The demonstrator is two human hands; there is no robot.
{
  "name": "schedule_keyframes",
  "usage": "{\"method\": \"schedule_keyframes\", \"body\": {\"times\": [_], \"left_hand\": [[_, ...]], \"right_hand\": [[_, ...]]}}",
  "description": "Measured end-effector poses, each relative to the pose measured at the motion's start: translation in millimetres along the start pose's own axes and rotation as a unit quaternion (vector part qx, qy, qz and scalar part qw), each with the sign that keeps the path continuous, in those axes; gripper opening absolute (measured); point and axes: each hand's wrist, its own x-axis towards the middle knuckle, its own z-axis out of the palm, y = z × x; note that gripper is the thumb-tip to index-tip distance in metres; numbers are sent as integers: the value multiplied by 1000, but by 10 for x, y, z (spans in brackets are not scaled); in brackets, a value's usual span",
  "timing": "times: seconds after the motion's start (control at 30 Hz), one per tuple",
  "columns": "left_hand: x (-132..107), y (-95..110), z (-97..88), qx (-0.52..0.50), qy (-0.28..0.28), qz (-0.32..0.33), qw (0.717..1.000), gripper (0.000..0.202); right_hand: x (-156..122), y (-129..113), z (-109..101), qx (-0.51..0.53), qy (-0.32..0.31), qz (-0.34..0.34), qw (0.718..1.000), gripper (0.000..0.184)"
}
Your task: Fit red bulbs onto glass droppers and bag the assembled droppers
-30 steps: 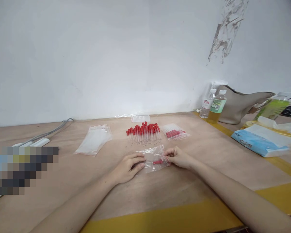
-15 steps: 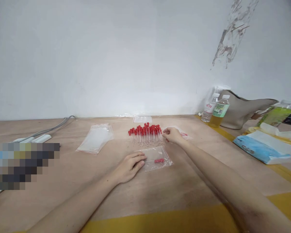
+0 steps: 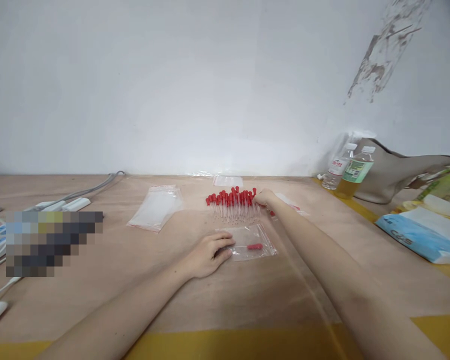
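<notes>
A clear zip bag (image 3: 243,256) lies flat in front of me, with a red-bulbed dropper (image 3: 254,246) inside. My left hand (image 3: 212,251) rests on the bag's left side, fingers stretched out and thumb apart. Behind the bag, several droppers (image 3: 230,200) lie side by side, red bulbs toward the wall and clear tubes toward me. At the right end of this row is my right hand (image 3: 264,198), its fingers closed at a dropper's red bulb. The fingertips are partly hidden by the hand itself.
Left of the droppers lies a stack of zip bags (image 3: 155,207). Another bag (image 3: 293,204) with red on it sits beyond my right forearm. Farther right stand two bottles (image 3: 354,172) and a blue tissue pack (image 3: 412,235). Cables (image 3: 86,190) run along the left.
My right hand has turned and closed in on the droppers' right end. My left hand stays on the bag. The whole view has shifted slightly.
</notes>
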Motion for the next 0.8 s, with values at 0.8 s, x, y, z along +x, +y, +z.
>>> {"method": "schedule_keyframes", "body": {"times": [0.8], "left_hand": [[38, 57, -59, -42, -25, 1, 999, 15]], "right_hand": [[-1305, 540, -161, 395, 65, 7, 916, 44]]}}
